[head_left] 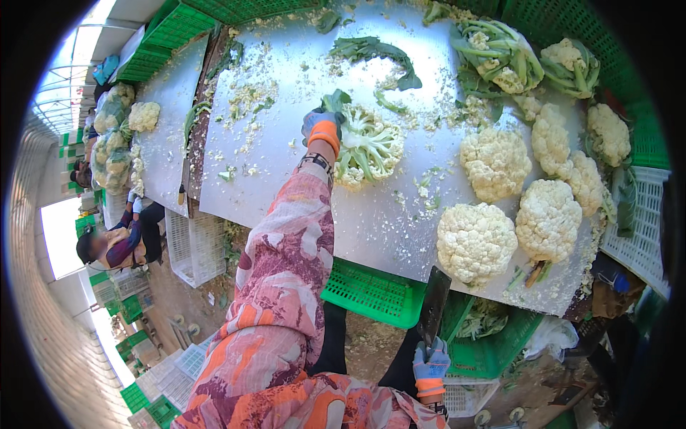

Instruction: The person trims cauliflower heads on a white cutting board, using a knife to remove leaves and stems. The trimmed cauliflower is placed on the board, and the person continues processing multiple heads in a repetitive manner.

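Note:
My left hand (323, 126), in a blue-grey glove with an orange cuff, grips the left edge of a cauliflower head (372, 143) lying stem side up on the metal table (386, 225). A green leaf (336, 100) sticks out by its fingers, which are partly hidden. My right hand (431, 362), gloved alike, holds a broad dark-bladed knife (434, 305), blade upward, off the table's near edge. Right of the held head lie several trimmed cauliflower heads, the nearest a round white one (476, 244). Another (549, 221) has a stub of stem toward me.
Cauliflowers with leaves (498, 56) lie at the back right. Loose leaves (383, 53) and crumbs litter the table. Green crates (375, 292) stand under the near edge, and a white crate (638, 214) at the right. A co-worker (123, 241) stands at the far left.

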Action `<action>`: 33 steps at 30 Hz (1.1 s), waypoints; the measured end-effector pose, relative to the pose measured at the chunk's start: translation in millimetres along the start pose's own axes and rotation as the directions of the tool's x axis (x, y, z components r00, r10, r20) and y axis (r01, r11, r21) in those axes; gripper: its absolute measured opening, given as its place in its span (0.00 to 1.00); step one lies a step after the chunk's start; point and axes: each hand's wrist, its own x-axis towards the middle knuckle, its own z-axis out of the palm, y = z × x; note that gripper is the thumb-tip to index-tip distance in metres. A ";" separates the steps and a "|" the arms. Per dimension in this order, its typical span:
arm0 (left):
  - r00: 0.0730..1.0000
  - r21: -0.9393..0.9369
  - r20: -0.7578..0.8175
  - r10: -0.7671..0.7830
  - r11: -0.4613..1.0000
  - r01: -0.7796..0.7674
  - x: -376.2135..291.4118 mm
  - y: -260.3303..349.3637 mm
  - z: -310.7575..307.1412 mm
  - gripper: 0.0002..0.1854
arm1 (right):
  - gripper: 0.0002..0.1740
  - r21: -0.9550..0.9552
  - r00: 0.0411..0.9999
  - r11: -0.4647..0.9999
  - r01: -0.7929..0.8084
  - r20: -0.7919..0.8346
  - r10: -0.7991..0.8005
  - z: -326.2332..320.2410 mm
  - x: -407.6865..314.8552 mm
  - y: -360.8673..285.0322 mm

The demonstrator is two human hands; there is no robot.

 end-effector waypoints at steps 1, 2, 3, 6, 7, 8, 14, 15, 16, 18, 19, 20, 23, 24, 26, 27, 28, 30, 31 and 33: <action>0.995 -0.091 -0.057 0.083 0.992 -0.088 -16.1 4.3 13.5 0.23 | 0.14 -0.008 1.000 1.000 0.016 -0.026 -0.016 3.2 5.6 -4.0; 0.980 -0.175 -0.123 0.157 0.968 -0.177 -32.7 6.8 21.3 0.20 | 0.14 -0.016 0.998 0.999 0.033 -0.049 -0.034 8.7 11.0 -7.6; 0.863 0.037 -0.251 0.438 0.896 -0.443 -48.7 7.3 18.5 0.18 | 0.14 -0.018 0.996 0.998 0.058 -0.067 -0.059 13.3 15.0 -10.4; 0.293 0.417 -0.193 0.936 0.348 -0.840 -104.3 17.6 10.8 0.10 | 0.15 0.034 0.994 0.997 0.067 -0.086 -0.064 17.5 26.2 -23.4; 0.483 0.190 -0.093 0.871 0.492 -0.850 -108.1 9.3 11.1 0.11 | 0.15 0.062 0.993 0.995 0.081 -0.090 -0.075 18.0 25.6 -29.4; 0.698 -0.264 -0.159 0.698 0.651 -0.712 -108.4 7.6 12.3 0.09 | 0.15 0.107 0.999 0.994 -0.003 -0.031 0.006 20.8 26.6 -31.5; 0.862 -0.953 0.295 0.412 0.065 0.295 -117.0 11.9 22.1 0.04 | 0.20 -0.019 0.997 0.999 -0.044 0.067 0.045 37.5 22.4 -21.1; 0.912 -0.970 0.203 0.357 0.202 0.137 -154.7 39.1 20.8 0.04 | 0.20 -0.075 0.994 0.996 -0.042 0.097 0.049 40.3 20.8 -18.7; 0.892 -0.952 0.220 0.395 0.285 0.108 -184.5 52.1 28.3 0.03 | 0.21 -0.087 0.986 0.994 -0.070 0.147 0.082 40.8 20.8 -20.8; 0.848 -0.900 0.252 0.467 0.436 0.027 -259.5 58.4 56.7 0.03 | 0.22 -0.083 0.978 0.992 -0.096 0.176 0.110 45.8 10.7 -20.7; 0.727 -0.860 0.360 0.585 0.511 0.015 -291.7 41.8 86.0 0.07 | 0.21 -0.074 0.982 0.991 -0.113 0.142 0.122 53.9 3.1 -14.0; 0.641 -0.766 0.436 0.631 0.635 -0.104 -327.6 29.4 98.2 0.09 | 0.21 -0.068 0.988 0.993 -0.093 0.120 0.101 57.9 -1.8 -13.7; 0.216 -0.513 0.764 0.608 0.776 -0.368 -461.8 -29.9 123.7 0.14 | 0.28 -0.144 0.935 0.980 -0.136 0.307 0.175 71.0 -9.8 -9.2; -0.034 -0.518 0.708 0.705 0.487 -0.703 -503.8 -39.1 114.4 0.18 | 0.29 -0.114 0.890 0.975 -0.191 0.398 0.221 70.8 -6.7 -10.8; -0.612 -0.716 0.693 0.382 0.266 -0.645 -568.3 -70.0 94.6 0.35 | 0.30 -0.072 0.765 0.944 -0.322 0.567 0.305 69.6 -0.7 -10.6; -0.707 -0.734 0.679 0.199 0.191 -0.651 -584.5 -70.5 79.9 0.43 | 0.31 -0.048 0.693 0.924 -0.380 0.647 0.318 68.3 3.2 -8.6; -0.684 -0.740 0.673 0.284 0.238 -0.629 -583.0 -77.2 77.1 0.43 | 0.30 -0.024 0.702 0.924 -0.382 0.642 0.307 74.4 -0.6 -4.3; -0.551 -0.698 0.711 0.436 0.345 -0.627 -557.9 -74.1 78.5 0.41 | 0.30 -0.019 0.893 0.982 -0.187 0.413 0.178 101.8 -21.1 13.6; -0.440 -0.643 0.754 0.488 0.412 -0.645 -528.3 -66.0 78.7 0.39 | 0.30 -0.058 0.966 0.995 -0.086 0.240 0.098 121.4 -33.9 25.4; -0.080 -0.542 0.699 0.710 0.454 -0.707 -435.6 -58.7 71.9 0.35 | 0.28 -0.066 0.930 0.987 -0.144 0.333 0.158 82.0 -12.0 -0.7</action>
